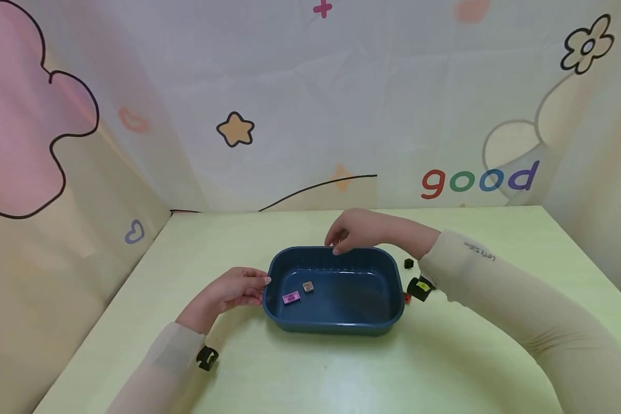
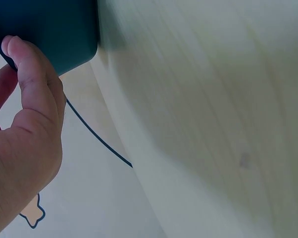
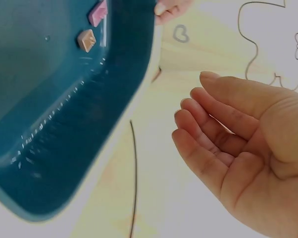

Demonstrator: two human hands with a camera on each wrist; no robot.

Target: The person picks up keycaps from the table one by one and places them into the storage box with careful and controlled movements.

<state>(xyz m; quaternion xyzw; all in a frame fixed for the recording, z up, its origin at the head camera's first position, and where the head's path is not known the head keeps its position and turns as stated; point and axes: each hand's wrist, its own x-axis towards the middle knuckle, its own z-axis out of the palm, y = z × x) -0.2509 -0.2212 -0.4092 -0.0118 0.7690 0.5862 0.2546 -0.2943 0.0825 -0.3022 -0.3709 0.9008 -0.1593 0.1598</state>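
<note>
A dark blue plastic basin (image 1: pixel 336 328) stands on the table. Inside it, towards its left end, lie a pink-purple rectangular block (image 1: pixel 291 298) and a small tan block (image 1: pixel 308 286) with a marking on top. My left hand (image 1: pixel 240 287) pinches the basin's left rim, with the thumb at the edge and the fingers along the outer wall. Over the far rim hovers my right hand (image 1: pixel 359 230). In the right wrist view its loosely bent fingers (image 3: pixel 201 153) hold nothing and are apart from the basin wall.
Beyond the basin's right end are a small black cube (image 1: pixel 409 263) and a red piece (image 1: pixel 407 298), the latter partly hidden by the rim. The pale yellow-green table (image 1: pixel 315 374) meets a printed curtain (image 1: pixel 310 115) at the back. Dark camera mounts sit on both wrists.
</note>
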